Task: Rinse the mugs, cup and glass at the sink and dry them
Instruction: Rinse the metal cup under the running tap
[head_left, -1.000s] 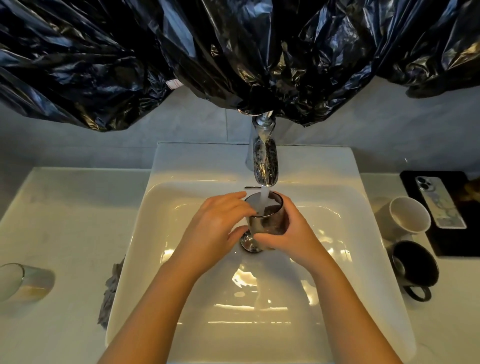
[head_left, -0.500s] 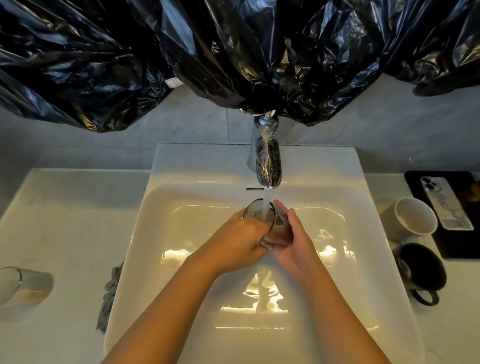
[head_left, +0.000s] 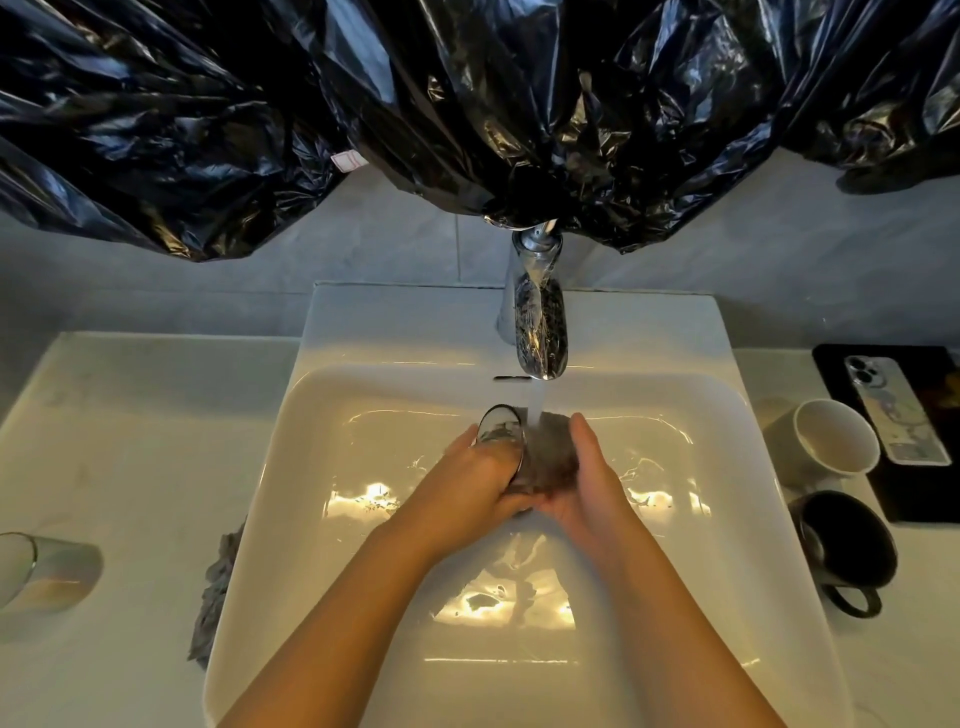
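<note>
A dark smoky glass (head_left: 548, 460) lies tilted on its side over the white sink basin (head_left: 291, 467), its mouth turned left. Water from the chrome tap (head_left: 537, 332) runs onto its side. My left hand (head_left: 467, 486) grips the rim end. My right hand (head_left: 592, 486) cups the body and base from the right. A white mug (head_left: 831, 441) and a black mug (head_left: 847, 545) stand on the counter to the right. At the far left a clear iridescent glass (head_left: 47, 566) lies on its side.
A crumpled grey cloth (head_left: 215, 587) lies against the sink's left wall. A phone (head_left: 893, 410) rests on a black mat (head_left: 935, 493) at the far right. Black plastic sheeting (head_left: 467, 104) hangs over the wall above the tap.
The glass went from upright under the stream to tipped sideways, mouth to the left. My left hand moved from the rim to wrap around the glass's mouth end.
</note>
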